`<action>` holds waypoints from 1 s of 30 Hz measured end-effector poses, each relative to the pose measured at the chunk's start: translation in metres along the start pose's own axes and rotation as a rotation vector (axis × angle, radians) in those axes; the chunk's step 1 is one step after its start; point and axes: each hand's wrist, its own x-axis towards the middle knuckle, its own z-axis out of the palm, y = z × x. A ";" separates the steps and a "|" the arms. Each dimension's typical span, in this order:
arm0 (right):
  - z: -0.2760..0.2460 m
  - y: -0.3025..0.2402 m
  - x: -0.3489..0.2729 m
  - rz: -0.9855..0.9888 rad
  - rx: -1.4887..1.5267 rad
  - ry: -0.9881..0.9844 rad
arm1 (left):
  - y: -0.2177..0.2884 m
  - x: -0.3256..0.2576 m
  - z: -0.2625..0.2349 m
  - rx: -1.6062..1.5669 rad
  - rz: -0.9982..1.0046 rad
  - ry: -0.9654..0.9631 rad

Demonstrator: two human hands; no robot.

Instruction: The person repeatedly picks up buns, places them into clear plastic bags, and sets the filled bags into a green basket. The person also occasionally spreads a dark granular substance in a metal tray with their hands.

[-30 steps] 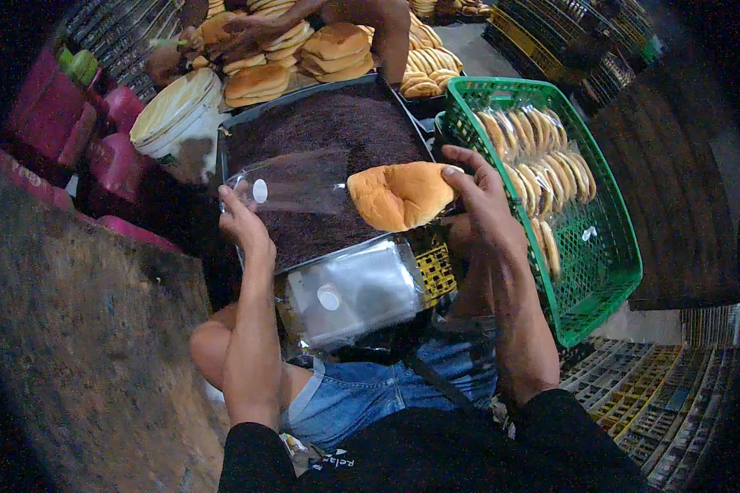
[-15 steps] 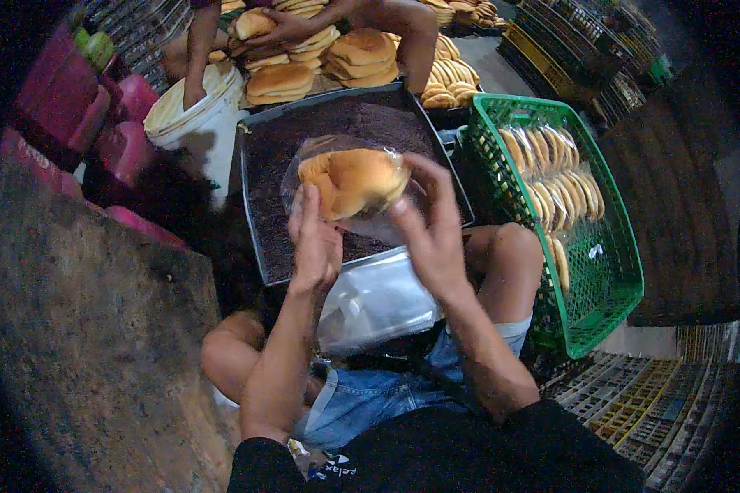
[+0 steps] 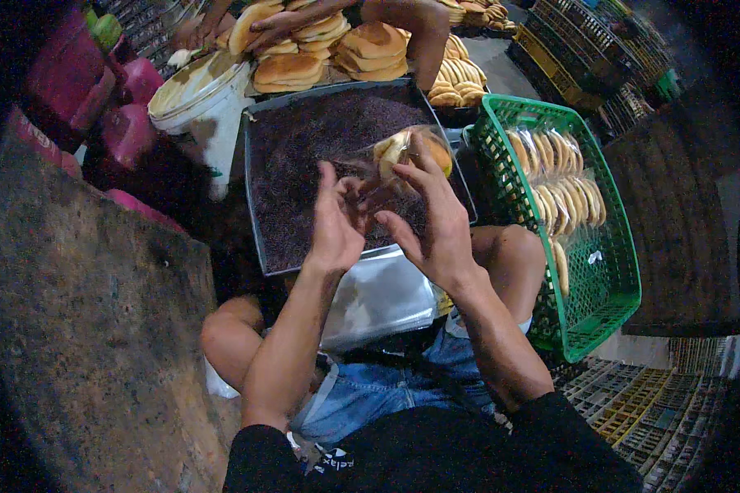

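Observation:
A round golden bun [image 3: 440, 158] in a clear plastic bag is over the dark-filled tray [image 3: 252, 197]. My right hand [image 3: 440, 226] has its fingers against the bagged bun, its thumb standing off toward the left. Facing it, my left hand [image 3: 335, 226] has its index finger raised and the other fingers loosely bent and apart. The loose clear end of the bag stretches toward its fingertips; whether they touch the film I cannot tell. The tray holds a dark purple-brown crumbly filling. Below it, a stack of clear plastic bags [image 3: 378, 300] lies in front of my lap.
On the right stands a green crate [image 3: 625, 271] with rows of bagged buns [image 3: 571, 201]. Stacked buns [image 3: 372, 53] lie beyond the tray, where another person's hand [image 3: 284, 23] handles bread. A white bucket [image 3: 210, 107] and pink containers [image 3: 127, 131] are at the left.
The bagged bun has turned and moved right, into my right hand's fingers. My left hand has come off the bun. The other person's arm has left the bucket.

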 end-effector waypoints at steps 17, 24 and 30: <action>-0.056 -0.034 0.058 -0.319 -0.190 0.007 | -0.027 -0.030 0.027 1.500 0.526 0.148; -0.059 0.063 0.076 -0.038 -0.765 -0.887 | 0.017 -0.012 0.019 1.821 0.111 0.234; -0.281 0.128 -0.049 0.432 -0.653 -0.184 | -0.051 -0.022 -0.062 1.979 -0.509 -0.468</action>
